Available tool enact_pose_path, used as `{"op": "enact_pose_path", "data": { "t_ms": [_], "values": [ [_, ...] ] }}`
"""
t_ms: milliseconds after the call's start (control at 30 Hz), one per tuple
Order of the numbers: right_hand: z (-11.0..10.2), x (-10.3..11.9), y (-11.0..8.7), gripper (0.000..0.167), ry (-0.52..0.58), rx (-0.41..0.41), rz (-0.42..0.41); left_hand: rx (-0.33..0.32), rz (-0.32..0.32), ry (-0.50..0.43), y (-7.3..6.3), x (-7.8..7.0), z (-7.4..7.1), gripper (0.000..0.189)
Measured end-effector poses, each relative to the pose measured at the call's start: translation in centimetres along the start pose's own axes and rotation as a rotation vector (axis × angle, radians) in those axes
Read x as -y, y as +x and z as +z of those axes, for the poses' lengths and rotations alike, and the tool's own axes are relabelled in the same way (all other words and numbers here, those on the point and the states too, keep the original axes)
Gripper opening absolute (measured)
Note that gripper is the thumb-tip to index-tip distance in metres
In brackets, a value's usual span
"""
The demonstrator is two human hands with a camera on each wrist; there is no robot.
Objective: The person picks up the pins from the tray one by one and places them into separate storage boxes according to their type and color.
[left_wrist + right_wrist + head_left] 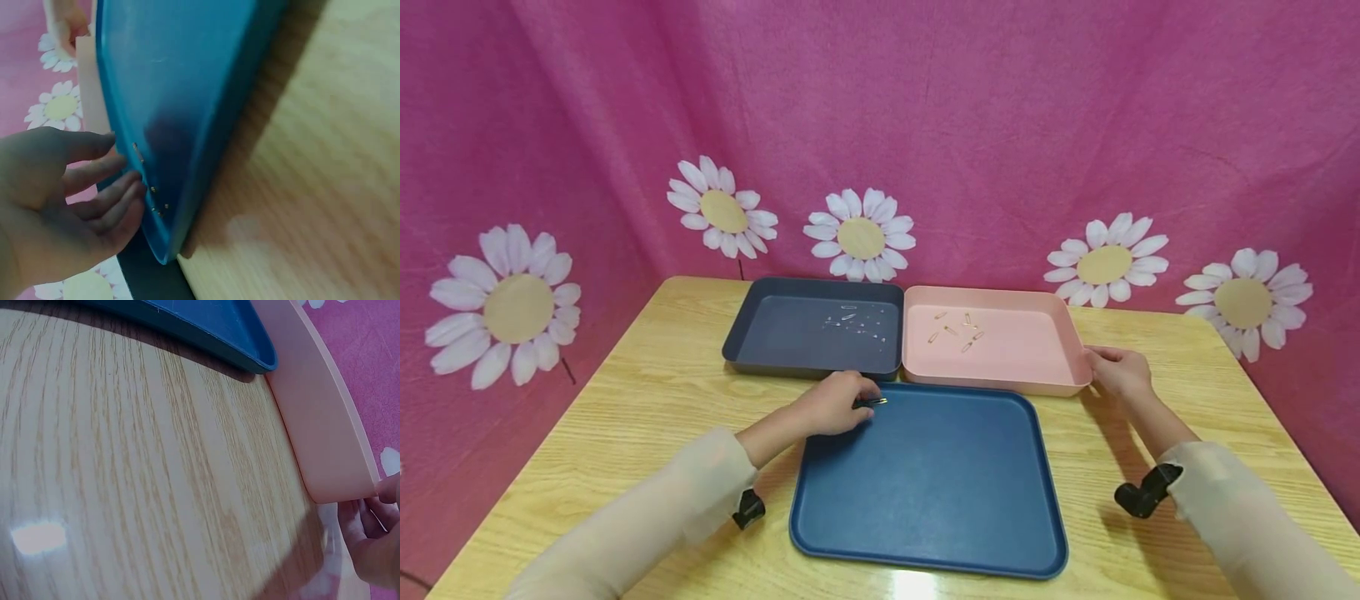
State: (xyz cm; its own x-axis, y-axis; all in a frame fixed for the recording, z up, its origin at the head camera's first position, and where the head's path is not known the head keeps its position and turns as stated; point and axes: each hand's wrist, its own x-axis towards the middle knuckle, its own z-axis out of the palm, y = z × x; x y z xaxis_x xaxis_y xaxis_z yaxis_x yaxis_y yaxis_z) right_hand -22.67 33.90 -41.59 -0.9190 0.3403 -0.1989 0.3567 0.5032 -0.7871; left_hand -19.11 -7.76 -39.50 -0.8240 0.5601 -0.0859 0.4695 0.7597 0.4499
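Note:
My left hand (841, 403) hovers at the far left corner of the blue tray (928, 483), its fingers loosely bent and nothing visible in their grip. Beside the fingertips, in the left wrist view, lie several small dark pins with gold ends (154, 189); in the head view the hand partly covers them. At the near right corner of the pink tray (1000, 383), my right hand (1122, 372) pinches the wall, thumb at the rim and fingers curled outside. Several gold safety pins (951, 331) lie in the pink tray.
A dark grey tray (775, 367) abuts the pink one on its left and holds silver safety pins (848, 317) and scattered tiny shiny bits. All three trays stand on a wooden table (640, 400). Behind it hangs a pink cloth (985, 125) with white flowers.

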Motion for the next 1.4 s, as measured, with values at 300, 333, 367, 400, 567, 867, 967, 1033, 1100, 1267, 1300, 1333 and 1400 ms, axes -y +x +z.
{"op": "enact_pose_path", "data": {
  "t_ms": [300,333,367,400,567,867,967,1033,1100,1267,1300,1333,1400],
  "values": [
    [0.1,-0.1,-0.2,0.052,-0.022,-0.01,-0.015,-0.022,-0.054,0.244,-1.4,-0.5,0.7,0.037],
    [0.1,-0.1,-0.3,0.052,-0.016,-0.005,-0.012,-0.018,-0.056,0.252,-1.5,-0.6,0.8,0.038],
    [0.0,-0.1,-0.3,0.052,-0.013,-0.006,-0.011,-0.012,-0.057,0.261,-1.6,-0.6,0.8,0.039],
    [0.0,-0.1,-0.3,0.052,-0.013,-0.004,-0.009,-0.009,-0.056,0.265,-1.7,-0.7,0.9,0.04],
    [-0.1,-0.2,-0.4,0.051,-0.026,-0.007,-0.005,0.001,-0.031,0.302,-2.1,-1.2,1.7,0.042],
    [0.0,-0.5,-0.5,0.055,-0.01,0.016,0.029,0.055,0.067,0.378,-1.8,-2.9,2.7,0.045],
    [0.1,-0.5,-0.6,0.055,-0.008,0.018,0.026,0.069,0.083,0.368,-1.7,-3.2,2.8,0.043],
    [0.2,-0.4,-0.5,0.055,-0.005,0.017,0.027,0.063,0.091,0.346,-1.6,-3.1,2.7,0.041],
    [0.2,-0.4,-0.5,0.055,-0.005,0.02,0.023,0.042,0.093,0.314,-1.6,-2.8,2.7,0.038],
    [0.1,-0.1,-0.4,0.053,-0.018,0.02,-0.001,-0.036,0.102,0.201,-1.6,-1.5,2.0,0.03],
    [0.1,-0.1,-0.4,0.053,-0.021,0.021,0.0,-0.048,0.106,0.186,-1.6,-1.3,1.8,0.029],
    [0.1,0.0,-0.4,0.053,-0.023,0.021,-0.002,-0.058,0.11,0.176,-1.6,-1.1,1.7,0.028],
    [0.0,0.1,-0.4,0.054,-0.031,0.018,-0.006,-0.075,0.118,0.173,-1.5,-0.8,1.3,0.025]
  ]
}}
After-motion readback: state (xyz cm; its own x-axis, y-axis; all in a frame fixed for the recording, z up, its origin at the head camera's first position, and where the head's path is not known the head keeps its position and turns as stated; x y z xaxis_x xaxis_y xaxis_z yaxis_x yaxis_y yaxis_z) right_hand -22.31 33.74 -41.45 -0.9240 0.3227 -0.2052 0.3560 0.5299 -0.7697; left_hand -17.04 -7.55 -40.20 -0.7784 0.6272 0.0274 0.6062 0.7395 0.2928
